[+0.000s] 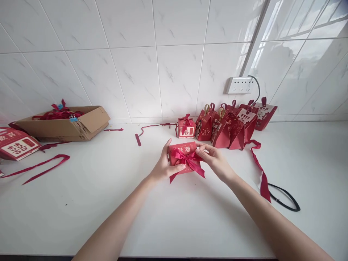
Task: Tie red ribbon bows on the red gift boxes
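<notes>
A small red gift box [176,148] with gold lettering is held in front of me at the middle of the table. A glossy crimson ribbon bow [187,158] is tied across it, its tails hanging over the near side. My left hand [166,163] grips the box's left side, the thumb lying across the front by the bow. At the right, my right hand [212,156] pinches the bow's right loop between thumb and fingers. The underside of the box and some fingertips are hidden.
Behind stand a bow-topped box [186,132] and several red gift bags [227,128]. An open cardboard box [58,128] of ribbons is at the left, beside a larger red box [19,145]. A loose ribbon [259,170] and black cable [288,197] lie right, below a power strip [240,85].
</notes>
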A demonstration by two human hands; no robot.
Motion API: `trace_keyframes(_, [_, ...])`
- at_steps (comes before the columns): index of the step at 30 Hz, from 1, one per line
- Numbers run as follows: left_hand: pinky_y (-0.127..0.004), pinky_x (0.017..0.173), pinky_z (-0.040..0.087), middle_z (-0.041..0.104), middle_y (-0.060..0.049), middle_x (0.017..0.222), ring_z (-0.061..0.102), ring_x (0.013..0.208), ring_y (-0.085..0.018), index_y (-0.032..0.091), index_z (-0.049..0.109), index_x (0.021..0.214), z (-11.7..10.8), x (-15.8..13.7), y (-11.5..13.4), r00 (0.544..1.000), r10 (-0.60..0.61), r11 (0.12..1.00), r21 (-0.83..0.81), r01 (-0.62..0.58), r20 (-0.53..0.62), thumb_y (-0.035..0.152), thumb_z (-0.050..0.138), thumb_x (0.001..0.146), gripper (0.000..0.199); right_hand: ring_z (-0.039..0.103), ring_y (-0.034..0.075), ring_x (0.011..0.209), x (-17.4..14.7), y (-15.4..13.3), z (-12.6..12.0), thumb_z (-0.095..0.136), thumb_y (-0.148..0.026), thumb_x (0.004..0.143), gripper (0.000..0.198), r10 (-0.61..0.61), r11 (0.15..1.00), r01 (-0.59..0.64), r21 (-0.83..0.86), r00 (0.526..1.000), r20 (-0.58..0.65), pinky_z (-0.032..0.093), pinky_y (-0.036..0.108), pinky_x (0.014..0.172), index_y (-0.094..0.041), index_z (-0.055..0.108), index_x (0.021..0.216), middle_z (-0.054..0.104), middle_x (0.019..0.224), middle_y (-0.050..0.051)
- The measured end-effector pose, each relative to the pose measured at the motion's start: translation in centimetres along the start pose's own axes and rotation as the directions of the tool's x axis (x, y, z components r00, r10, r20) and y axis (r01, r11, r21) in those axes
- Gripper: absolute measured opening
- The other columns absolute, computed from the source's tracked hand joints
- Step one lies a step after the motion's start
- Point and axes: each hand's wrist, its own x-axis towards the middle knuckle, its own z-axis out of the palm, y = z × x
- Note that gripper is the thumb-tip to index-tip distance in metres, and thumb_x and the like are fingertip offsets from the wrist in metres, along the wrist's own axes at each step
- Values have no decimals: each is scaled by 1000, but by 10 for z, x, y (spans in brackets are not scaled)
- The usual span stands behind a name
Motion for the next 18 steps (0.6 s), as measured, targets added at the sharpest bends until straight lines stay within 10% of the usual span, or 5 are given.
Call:
trace_keyframes(6, [-53, 107, 33, 17, -15, 152, 17, 141, -34, 26, 13, 142, 4, -2, 4, 953, 258, 914, 360, -188, -158, 38, 74, 66, 98, 60, 19, 82, 3, 3, 0, 65, -57, 71, 41, -42, 996, 38, -80, 998, -47, 49, 35, 75, -18, 54, 67, 64, 97, 7])
trace_keyframes(9, [-50, 104, 38, 26, -12, 148, 26, 138, -31, 25, 44, 122, 4, -3, 9, 903, 395, 845, 453, -284, -170, 39, 66, 73, 55, 58, 18, 78, 2, 5, 1, 65, -59, 70, 41, -95, 982, 83, -168, 993, -67, 49, 35, 73, -19, 56, 70, 62, 85, 5])
trace_keyframes(12, [-42, 96, 46, 44, -10, 136, 41, 129, -26, 22, 55, 97, 5, -3, 12, 892, 394, 865, 418, -279, -220, 37, 48, 87, 18, 57, 18, 77, 1, 3, 1, 66, -58, 70, 40, -109, 974, 98, -205, 993, -42, 49, 35, 75, -19, 56, 69, 59, 79, 3])
trace_keyframes(18, [-36, 93, 49, 48, -11, 129, 47, 124, -21, 23, 44, 114, 7, 0, 7, 895, 306, 938, 265, -225, -326, 29, 54, 84, 32, 59, 19, 87, 2, 1, -5, 64, -57, 74, 40, 14, 999, -22, 47, 989, 150, 45, 39, 88, -18, 60, 78, 62, 92, 6])
